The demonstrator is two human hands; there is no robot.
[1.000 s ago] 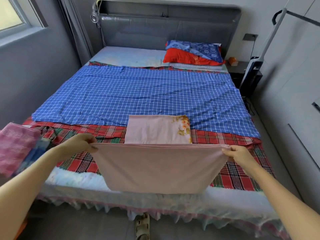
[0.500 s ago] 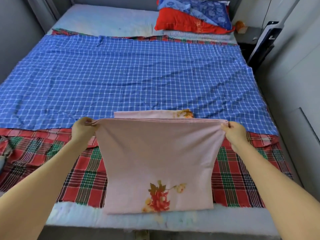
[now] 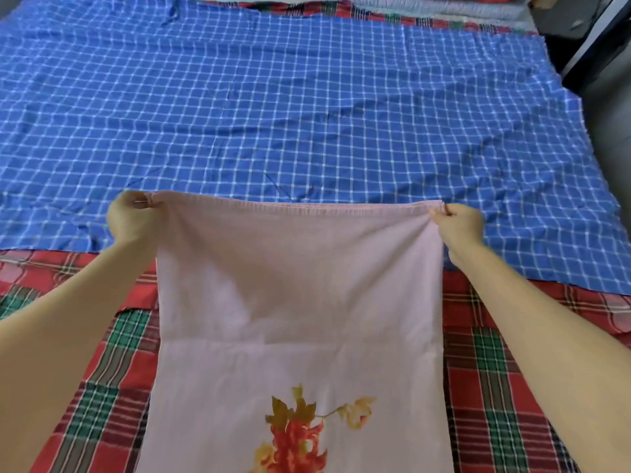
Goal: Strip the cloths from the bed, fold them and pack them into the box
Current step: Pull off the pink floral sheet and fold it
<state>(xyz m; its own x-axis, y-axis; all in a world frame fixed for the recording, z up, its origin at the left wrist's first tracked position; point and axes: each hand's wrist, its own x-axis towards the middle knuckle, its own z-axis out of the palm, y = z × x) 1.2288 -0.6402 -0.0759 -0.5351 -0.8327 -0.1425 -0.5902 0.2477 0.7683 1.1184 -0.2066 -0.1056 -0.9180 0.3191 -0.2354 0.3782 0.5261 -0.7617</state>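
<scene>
pink cloth fills the near middle, its red and yellow flower print lowest in view, the lower part lying on the red and green plaid sheet that shows on both sides of it. a crease runs across the cloth above the flower. further up, both bare arms reach forward and the far hem is pulled tight between them. left hand grips the left corner, fingers curled round the fabric. right hand pinches the right corner between thumb and fingertips.

half a second ago a strip of the lower layer peeked out beyond that hem. now the hem has gone further out over the blue check sheet and that strip is covered. the view has closed in too, so the flower sits larger and lower.

beyond the hands the blue check sheet spreads wide and rumpled. at the far edge a band of plaid and some pale bedding show, and a dark object stands off the far right corner.
</scene>
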